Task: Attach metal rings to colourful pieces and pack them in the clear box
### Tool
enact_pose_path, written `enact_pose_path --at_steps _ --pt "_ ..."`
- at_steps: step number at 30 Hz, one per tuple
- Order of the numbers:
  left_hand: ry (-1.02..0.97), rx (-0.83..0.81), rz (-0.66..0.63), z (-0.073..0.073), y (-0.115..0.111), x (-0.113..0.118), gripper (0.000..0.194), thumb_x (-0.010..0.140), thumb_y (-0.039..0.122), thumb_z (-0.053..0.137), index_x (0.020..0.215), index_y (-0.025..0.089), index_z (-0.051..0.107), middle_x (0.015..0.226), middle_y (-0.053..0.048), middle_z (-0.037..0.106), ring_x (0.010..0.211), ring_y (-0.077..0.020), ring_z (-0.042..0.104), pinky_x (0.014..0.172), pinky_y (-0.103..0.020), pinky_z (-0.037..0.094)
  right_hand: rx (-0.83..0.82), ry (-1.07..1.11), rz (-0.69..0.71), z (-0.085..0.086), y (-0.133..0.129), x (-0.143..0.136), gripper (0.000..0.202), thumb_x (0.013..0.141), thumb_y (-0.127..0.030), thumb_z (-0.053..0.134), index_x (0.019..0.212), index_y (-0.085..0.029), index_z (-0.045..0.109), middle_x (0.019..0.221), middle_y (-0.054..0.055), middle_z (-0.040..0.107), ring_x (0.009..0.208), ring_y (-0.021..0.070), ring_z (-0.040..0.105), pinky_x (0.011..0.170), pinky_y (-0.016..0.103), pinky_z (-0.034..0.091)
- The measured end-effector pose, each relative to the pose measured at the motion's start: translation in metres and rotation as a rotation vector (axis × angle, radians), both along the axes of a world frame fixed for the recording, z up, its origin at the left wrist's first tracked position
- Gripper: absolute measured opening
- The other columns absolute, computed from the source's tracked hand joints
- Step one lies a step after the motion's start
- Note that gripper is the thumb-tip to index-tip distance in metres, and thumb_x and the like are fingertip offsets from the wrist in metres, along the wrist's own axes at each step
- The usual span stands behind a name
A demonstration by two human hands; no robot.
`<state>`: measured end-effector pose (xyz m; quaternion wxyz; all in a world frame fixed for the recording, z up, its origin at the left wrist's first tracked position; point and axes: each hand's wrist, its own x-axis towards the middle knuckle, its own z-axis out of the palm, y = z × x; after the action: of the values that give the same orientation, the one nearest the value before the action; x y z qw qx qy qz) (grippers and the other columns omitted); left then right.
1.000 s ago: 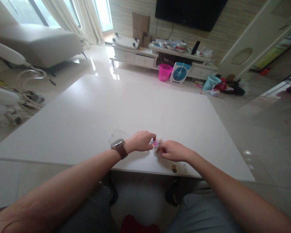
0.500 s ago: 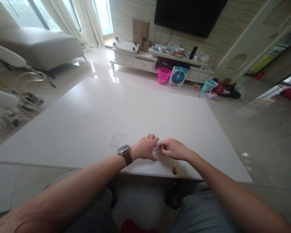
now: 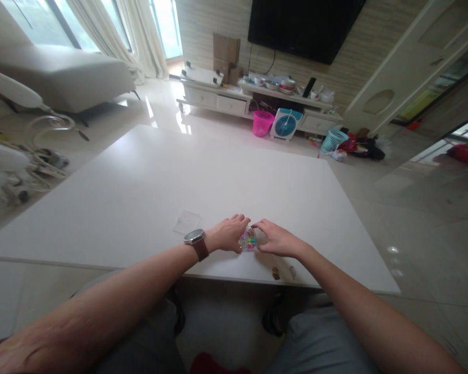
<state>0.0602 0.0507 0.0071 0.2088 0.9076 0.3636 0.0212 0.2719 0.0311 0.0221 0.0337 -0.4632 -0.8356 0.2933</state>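
Observation:
A small clear box [image 3: 251, 243] with bright multicoloured pieces in its compartments lies near the table's front edge. My left hand [image 3: 229, 235], with a watch on the wrist, grips the box along its left side, thumb at the near edge and fingers at the far one. At the right side my right hand [image 3: 276, 240] has its thumb and fingers apart around the box's corner; I see nothing between them. A clear flat lid-like square [image 3: 187, 222] lies left of my hands. Closer to the edge are a small yellow and dark piece [image 3: 275, 272] and a small clear piece [image 3: 292, 271].
The white table [image 3: 218, 171] spreads out ahead. Beyond it are a pink basket [image 3: 262, 123], a blue and white fan [image 3: 286, 124], a light blue basket [image 3: 334, 140] and a low cabinet [image 3: 232, 106] with dishes on top. A grey sofa [image 3: 62, 78] stands at the far left.
My right hand has opened from a pinch at the box and drawn back to its right side. More of the box's coloured contents show now. The left hand has shifted slightly left.

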Motion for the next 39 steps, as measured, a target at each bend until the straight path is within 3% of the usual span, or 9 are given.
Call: enact_pose_path --at_steps 5,10,17,23,28,31,33,36,39 --pt "0.155 -0.113 0.077 0.02 0.022 -0.033 0.107 0.048 0.033 0.087 0.14 0.028 0.033 0.138 -0.015 0.039 0.125 -0.0368 0.039 0.096 -0.052 0.042 -0.015 0.014 0.006 0.001 0.001 -0.002 0.062 0.067 -0.018 0.071 0.127 -0.016 0.055 0.121 0.011 0.055 0.109 0.0248 0.054 0.098 0.036 0.042" --pt "0.363 -0.164 0.375 0.019 0.035 -0.076 0.097 0.041 0.028 0.09 0.129 0.027 0.048 0.139 -0.018 0.038 0.123 -0.0457 0.035 0.088 -0.061 0.041 0.016 0.018 0.004 -0.001 0.003 0.001 0.058 0.068 -0.019 0.072 0.124 -0.016 0.057 0.119 0.011 0.055 0.11 0.0247 0.054 0.099 0.037 0.042" --pt "0.257 -0.108 0.289 0.001 0.031 -0.106 0.055 0.055 0.01 0.076 0.106 0.018 0.059 0.114 -0.014 0.052 0.108 -0.0315 0.047 0.095 -0.043 0.039 0.063 0.043 -0.031 0.0 0.005 0.009 0.045 0.071 -0.018 0.069 0.116 -0.016 0.062 0.116 0.01 0.057 0.106 0.0229 0.057 0.097 0.036 0.043" --pt "0.317 -0.127 0.44 0.006 0.03 -0.126 0.076 0.056 0.033 0.078 0.126 0.026 0.05 0.132 -0.015 0.042 0.118 -0.0384 0.04 0.088 -0.053 0.043 0.099 0.03 -0.066 0.003 0.002 0.014 0.038 0.075 -0.021 0.068 0.113 -0.017 0.063 0.116 0.01 0.058 0.106 0.0222 0.057 0.097 0.036 0.043" --pt "0.313 -0.16 0.471 0.001 0.033 -0.131 0.079 0.054 0.028 0.078 0.127 0.019 0.05 0.124 -0.016 0.046 0.112 -0.0352 0.048 0.094 -0.045 0.043 0.115 0.032 -0.077 0.002 0.002 0.018 0.034 0.077 -0.02 0.065 0.111 -0.016 0.064 0.114 0.01 0.059 0.103 0.0217 0.058 0.096 0.037 0.044" --pt "0.117 -0.254 0.448 0.014 0.03 -0.122 0.074 0.056 0.025 0.074 0.126 0.021 0.05 0.126 -0.012 0.047 0.111 -0.0307 0.051 0.094 -0.042 0.045 0.157 0.079 -0.108 0.006 0.003 0.02 0.033 0.078 -0.02 0.065 0.111 -0.018 0.063 0.111 0.01 0.059 0.101 0.0215 0.059 0.095 0.039 0.046" --pt "-0.199 -0.463 0.373 0.031 0.023 -0.109 0.071 0.066 0.031 0.068 0.132 0.026 0.045 0.129 -0.009 0.046 0.106 -0.0243 0.056 0.09 -0.038 0.049 0.2 0.168 -0.114 0.015 0.001 0.016 0.04 0.079 -0.025 0.067 0.117 -0.02 0.059 0.115 0.009 0.058 0.103 0.0221 0.058 0.093 0.041 0.048" --pt "-0.668 -0.742 0.229 0.054 0.008 -0.081 0.07 0.08 0.025 0.053 0.144 0.036 0.028 0.14 -0.007 0.043 0.11 -0.0198 0.057 0.09 -0.036 0.05 0.272 0.345 -0.08 0.039 -0.009 0.003 0.066 0.078 -0.036 0.072 0.136 -0.026 0.044 0.129 0.011 0.051 0.115 0.0252 0.054 0.09 0.043 0.051" --pt "-0.914 -0.929 0.15 0.062 -0.004 -0.052 0.07 0.082 0.018 0.046 0.146 0.036 0.023 0.146 -0.008 0.04 0.117 -0.02 0.056 0.091 -0.036 0.05 0.355 0.414 -0.039 0.067 -0.02 -0.016 0.08 0.076 -0.042 0.074 0.144 -0.03 0.034 0.142 0.012 0.041 0.131 0.0283 0.042 0.098 0.046 0.047"
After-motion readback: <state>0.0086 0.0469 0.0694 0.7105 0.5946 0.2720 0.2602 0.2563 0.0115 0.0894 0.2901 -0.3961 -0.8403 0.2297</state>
